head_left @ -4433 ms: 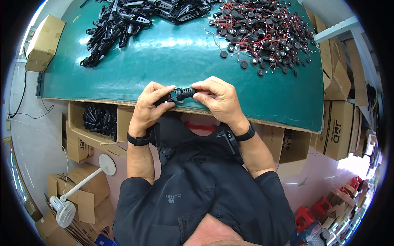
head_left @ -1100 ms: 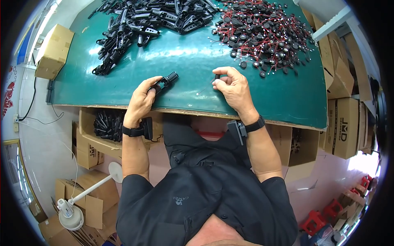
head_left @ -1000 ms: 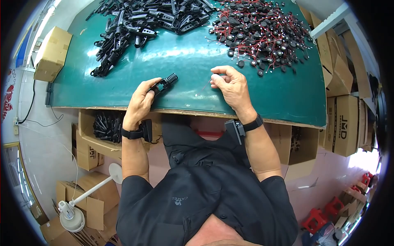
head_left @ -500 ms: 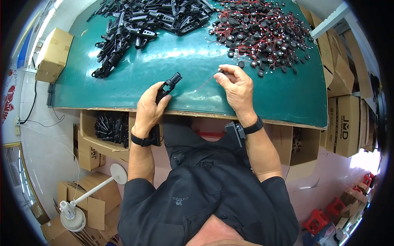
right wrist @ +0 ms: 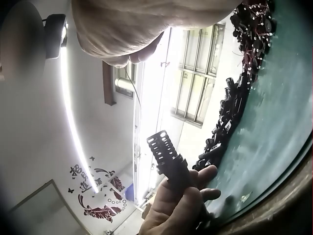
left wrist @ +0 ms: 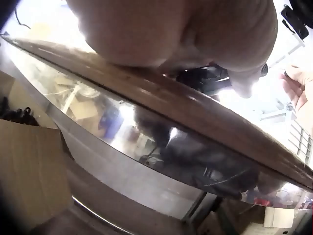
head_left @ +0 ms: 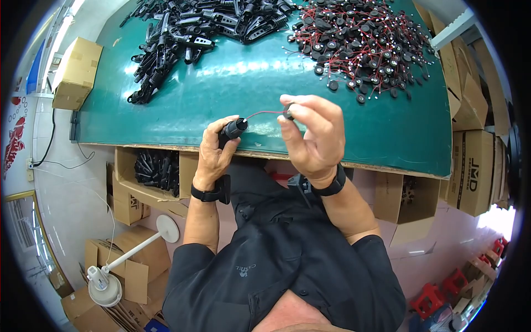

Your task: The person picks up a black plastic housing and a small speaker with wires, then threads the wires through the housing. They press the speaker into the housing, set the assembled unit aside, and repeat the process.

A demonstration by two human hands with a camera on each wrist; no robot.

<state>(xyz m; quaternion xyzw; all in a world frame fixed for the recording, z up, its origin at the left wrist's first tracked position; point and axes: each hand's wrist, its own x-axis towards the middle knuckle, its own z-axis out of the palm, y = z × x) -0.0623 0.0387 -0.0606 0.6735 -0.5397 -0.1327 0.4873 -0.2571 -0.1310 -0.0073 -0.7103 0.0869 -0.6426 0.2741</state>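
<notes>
In the head view the left hand (head_left: 214, 152) grips a black ribbed plastic part (head_left: 235, 128), its round end facing the right hand. The right hand (head_left: 316, 133) pinches a small round black piece (head_left: 289, 112) between thumb and fingers. A red wire (head_left: 265, 113) runs from that piece to the ribbed part's end, where a small white tip (head_left: 245, 120) shows. In the right wrist view the left hand (right wrist: 178, 208) holds the slotted black part (right wrist: 164, 149) upright; the right hand (right wrist: 151, 24) is above it. The left wrist view shows the black part (left wrist: 203, 78) mostly hidden behind the left hand (left wrist: 181, 34).
Black plastic parts (head_left: 191, 41) are heaped at the back left of the green table (head_left: 221, 83). Round black pieces with red wires (head_left: 359, 50) lie heaped at the back right. Under the front edge sit open cartons, one (head_left: 188, 177) with black parts inside.
The left hand has turned the ribbed part so its end faces right. The right hand has turned and come nearer the camera, and the wire's tip is now at the part's end.
</notes>
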